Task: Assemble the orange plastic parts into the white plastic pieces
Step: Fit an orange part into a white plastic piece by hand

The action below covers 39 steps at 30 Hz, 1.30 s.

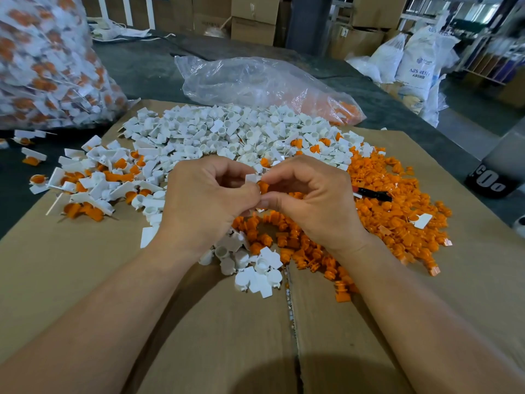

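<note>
Hands joined over cardboard (71, 265)
Left hand (204, 194) pinches a white piece (251, 177), right hand (312, 200) pinches an orange part (262, 186) touching it; orange heap (397, 217) beside them.

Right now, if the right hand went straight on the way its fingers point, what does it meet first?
Likely the white piece held by the left hand; the orange part in the right hand looks to touch it.

I'm in a factory warehouse. Stacked cardboard boxes (254, 21) and ABS resin sacks (417, 64) stand ahead of me.
</note>
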Each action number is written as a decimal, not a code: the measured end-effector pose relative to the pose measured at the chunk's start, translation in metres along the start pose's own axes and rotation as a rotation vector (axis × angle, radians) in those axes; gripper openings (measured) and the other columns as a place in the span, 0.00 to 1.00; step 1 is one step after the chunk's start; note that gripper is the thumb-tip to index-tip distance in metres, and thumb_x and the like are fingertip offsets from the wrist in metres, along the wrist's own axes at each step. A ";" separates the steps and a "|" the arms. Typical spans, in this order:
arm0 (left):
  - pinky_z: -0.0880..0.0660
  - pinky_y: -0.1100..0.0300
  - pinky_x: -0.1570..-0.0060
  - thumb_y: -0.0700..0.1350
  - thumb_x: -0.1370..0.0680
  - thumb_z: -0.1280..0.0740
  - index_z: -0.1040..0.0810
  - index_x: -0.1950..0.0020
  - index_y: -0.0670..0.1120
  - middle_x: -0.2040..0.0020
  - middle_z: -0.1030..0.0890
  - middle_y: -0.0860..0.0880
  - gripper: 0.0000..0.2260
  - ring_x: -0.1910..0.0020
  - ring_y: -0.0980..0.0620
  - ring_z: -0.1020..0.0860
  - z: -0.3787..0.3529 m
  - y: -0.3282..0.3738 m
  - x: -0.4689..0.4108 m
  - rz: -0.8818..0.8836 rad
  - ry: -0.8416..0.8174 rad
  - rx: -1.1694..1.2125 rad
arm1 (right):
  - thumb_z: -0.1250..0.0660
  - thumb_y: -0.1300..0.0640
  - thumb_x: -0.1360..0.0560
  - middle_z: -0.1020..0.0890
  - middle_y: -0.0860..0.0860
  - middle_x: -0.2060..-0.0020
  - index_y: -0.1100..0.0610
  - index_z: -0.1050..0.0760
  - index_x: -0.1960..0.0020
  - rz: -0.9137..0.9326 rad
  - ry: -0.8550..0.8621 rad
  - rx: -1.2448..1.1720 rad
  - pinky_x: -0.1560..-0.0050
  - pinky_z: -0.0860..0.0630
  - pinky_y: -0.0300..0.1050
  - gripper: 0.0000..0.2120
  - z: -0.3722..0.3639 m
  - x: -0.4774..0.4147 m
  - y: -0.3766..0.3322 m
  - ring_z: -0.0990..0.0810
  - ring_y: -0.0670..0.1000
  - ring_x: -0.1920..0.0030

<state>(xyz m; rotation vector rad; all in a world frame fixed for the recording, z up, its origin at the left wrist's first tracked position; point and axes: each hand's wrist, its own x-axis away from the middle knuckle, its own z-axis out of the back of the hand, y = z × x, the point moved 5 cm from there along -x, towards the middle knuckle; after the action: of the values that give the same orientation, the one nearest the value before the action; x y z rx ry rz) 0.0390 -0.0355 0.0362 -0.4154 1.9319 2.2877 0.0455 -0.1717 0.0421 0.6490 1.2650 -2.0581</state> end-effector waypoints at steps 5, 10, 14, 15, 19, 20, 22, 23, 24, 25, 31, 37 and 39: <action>0.28 0.70 0.77 0.31 0.31 0.30 0.21 0.66 0.47 0.77 0.22 0.53 0.11 0.80 0.59 0.24 -0.001 -0.004 -0.001 0.074 -0.020 0.066 | 0.25 0.55 0.37 0.20 0.48 0.62 0.55 0.22 0.55 -0.092 -0.075 0.023 0.56 0.21 0.39 0.12 0.001 -0.002 0.001 0.20 0.46 0.60; 0.27 0.67 0.76 0.29 0.31 0.31 0.21 0.67 0.42 0.74 0.20 0.48 0.09 0.76 0.53 0.21 0.003 -0.015 -0.007 0.236 0.005 0.287 | 0.31 0.37 0.38 0.23 0.38 0.51 0.47 0.24 0.43 -0.453 -0.148 0.413 0.55 0.31 0.24 0.26 0.047 -0.006 0.027 0.26 0.33 0.53; 0.27 0.67 0.75 0.30 0.31 0.32 0.21 0.70 0.42 0.70 0.18 0.44 0.11 0.74 0.52 0.20 0.006 -0.019 -0.008 0.285 0.009 0.361 | 0.32 0.38 0.33 0.31 0.50 0.33 0.52 0.35 0.30 -0.705 -0.431 0.735 0.42 0.35 0.43 0.36 0.071 0.006 0.054 0.32 0.50 0.35; 0.26 0.67 0.75 0.30 0.30 0.32 0.21 0.68 0.41 0.70 0.18 0.44 0.09 0.73 0.52 0.20 0.006 -0.019 -0.008 0.293 0.006 0.377 | 0.33 0.37 0.33 0.33 0.51 0.31 0.52 0.37 0.29 -0.748 -0.491 0.751 0.38 0.36 0.46 0.38 0.072 0.009 0.058 0.34 0.52 0.33; 0.26 0.68 0.76 0.30 0.30 0.32 0.21 0.65 0.38 0.71 0.19 0.44 0.06 0.73 0.53 0.20 0.007 -0.021 -0.009 0.330 0.011 0.445 | 0.31 0.36 0.35 0.38 0.51 0.28 0.50 0.45 0.26 -0.856 -0.598 0.792 0.31 0.41 0.58 0.44 0.069 0.017 0.067 0.39 0.55 0.29; 0.26 0.68 0.76 0.30 0.30 0.32 0.21 0.65 0.38 0.71 0.19 0.44 0.05 0.73 0.53 0.20 0.007 -0.022 -0.009 0.336 0.011 0.456 | 0.31 0.37 0.35 0.39 0.51 0.27 0.50 0.46 0.26 -0.863 -0.598 0.810 0.31 0.42 0.60 0.45 0.069 0.017 0.069 0.40 0.55 0.29; 0.26 0.68 0.76 0.31 0.30 0.32 0.22 0.63 0.37 0.71 0.18 0.44 0.04 0.74 0.53 0.20 0.007 -0.022 -0.009 0.348 0.011 0.469 | 0.30 0.37 0.35 0.39 0.52 0.27 0.49 0.46 0.26 -0.859 -0.585 0.857 0.31 0.44 0.61 0.45 0.069 0.017 0.071 0.40 0.56 0.29; 0.26 0.68 0.76 0.31 0.30 0.32 0.22 0.63 0.37 0.71 0.18 0.44 0.04 0.74 0.53 0.20 0.007 -0.022 -0.009 0.350 0.010 0.475 | 0.30 0.37 0.35 0.39 0.53 0.28 0.49 0.45 0.26 -0.854 -0.574 0.882 0.31 0.44 0.61 0.44 0.069 0.016 0.071 0.40 0.56 0.29; 0.26 0.68 0.76 0.31 0.30 0.32 0.22 0.63 0.37 0.71 0.18 0.44 0.04 0.74 0.54 0.20 0.006 -0.022 -0.009 0.351 0.007 0.480 | 0.29 0.37 0.35 0.37 0.53 0.29 0.48 0.43 0.27 -0.848 -0.558 0.901 0.31 0.43 0.61 0.43 0.069 0.015 0.072 0.39 0.56 0.30; 0.26 0.69 0.76 0.31 0.30 0.32 0.22 0.63 0.38 0.71 0.18 0.44 0.04 0.74 0.54 0.20 0.006 -0.022 -0.009 0.351 0.004 0.483 | 0.29 0.37 0.36 0.36 0.53 0.30 0.48 0.42 0.28 -0.843 -0.541 0.909 0.32 0.42 0.61 0.42 0.070 0.015 0.072 0.38 0.56 0.31; 0.27 0.69 0.76 0.31 0.29 0.33 0.22 0.65 0.38 0.72 0.19 0.45 0.05 0.70 0.53 0.19 0.006 -0.023 -0.010 0.361 0.000 0.526 | 0.26 0.46 0.38 0.27 0.52 0.39 0.49 0.31 0.36 -0.762 -0.384 0.894 0.40 0.33 0.54 0.33 0.072 0.005 0.064 0.30 0.54 0.40; 0.26 0.70 0.75 0.31 0.29 0.33 0.21 0.61 0.36 0.70 0.18 0.44 0.02 0.73 0.54 0.20 0.006 -0.024 -0.011 0.363 -0.001 0.559 | 0.26 0.52 0.38 0.26 0.50 0.51 0.53 0.31 0.42 -0.694 -0.257 0.838 0.45 0.29 0.52 0.26 0.081 0.002 0.050 0.27 0.53 0.48; 0.26 0.70 0.74 0.31 0.29 0.33 0.21 0.61 0.36 0.70 0.18 0.44 0.02 0.73 0.54 0.20 0.005 -0.024 -0.012 0.365 0.002 0.571 | 0.27 0.54 0.37 0.28 0.49 0.50 0.54 0.32 0.40 -0.653 -0.203 0.796 0.46 0.30 0.49 0.28 0.084 0.000 0.045 0.29 0.51 0.48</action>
<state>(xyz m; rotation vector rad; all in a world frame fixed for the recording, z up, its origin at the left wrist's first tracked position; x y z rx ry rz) 0.0557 -0.0253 0.0176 0.0021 2.7047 1.7560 0.0712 -0.2628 0.0510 0.3406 0.5243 -3.1157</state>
